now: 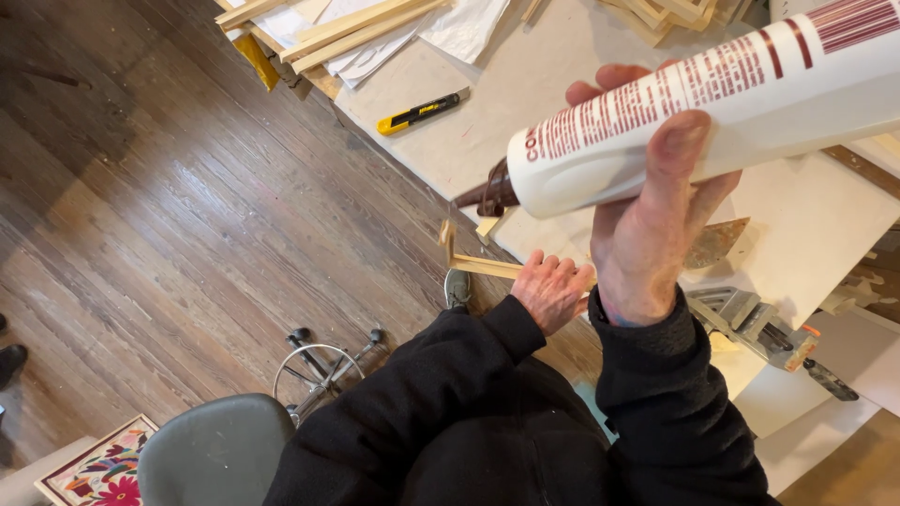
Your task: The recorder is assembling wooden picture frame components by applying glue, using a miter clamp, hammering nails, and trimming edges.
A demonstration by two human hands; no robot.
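Tube: over the table's near edge, nozzle toward the floor side, in the right hand.
Left hand: at the table edge, on the wood strip.
Knife: on the table, near its far-left edge.
Slats: far-left corner.
Clamp: right of the hands.
Stool: on the floor, left of the person.

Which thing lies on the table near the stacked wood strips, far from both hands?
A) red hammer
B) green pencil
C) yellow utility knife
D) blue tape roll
C: a yellow utility knife lies on the pale table, while the right hand grips the white tube and the left hand steadies a wooden strip.
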